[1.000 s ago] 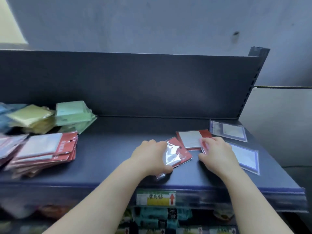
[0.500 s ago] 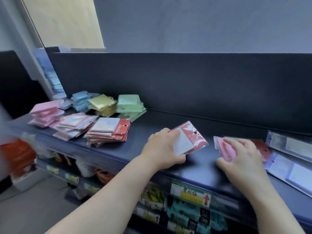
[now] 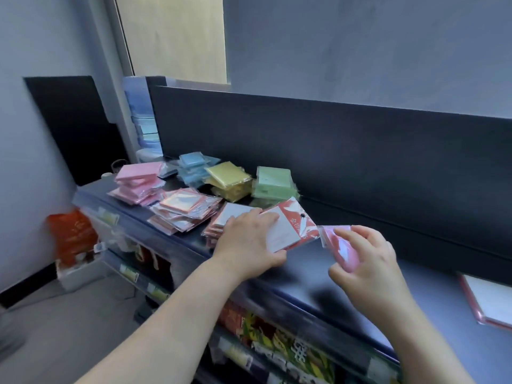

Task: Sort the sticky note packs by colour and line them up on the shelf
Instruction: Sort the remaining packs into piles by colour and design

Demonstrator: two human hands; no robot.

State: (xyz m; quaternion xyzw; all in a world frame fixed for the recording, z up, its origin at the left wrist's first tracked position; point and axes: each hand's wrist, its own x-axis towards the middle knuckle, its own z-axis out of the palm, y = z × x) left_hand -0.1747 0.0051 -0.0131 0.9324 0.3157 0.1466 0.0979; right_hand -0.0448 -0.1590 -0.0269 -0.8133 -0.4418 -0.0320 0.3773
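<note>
Six piles of plastic-wrapped sticky note packs are sitting at the left end of the dark shelf (image 3: 318, 273). Near the back edge are a pink pile (image 3: 137, 180), a blue pile (image 3: 192, 166), a yellow pile (image 3: 228, 178) and a green pile (image 3: 273, 181). Near the front edge are an orange-edged white pile (image 3: 184, 210) and a red and white pile (image 3: 224, 221), which the left hand (image 3: 249, 239) is partly hiding. One more red-edged white pack (image 3: 490, 300) is lying at the right end, cut off by the picture. The left hand is gripping one red and white pack (image 3: 291, 228), fingers on top and thumb under, just beside its pile. The right hand (image 3: 368, 270) is curling round one blurry pink pack (image 3: 339, 249) above the shelf's middle.
</note>
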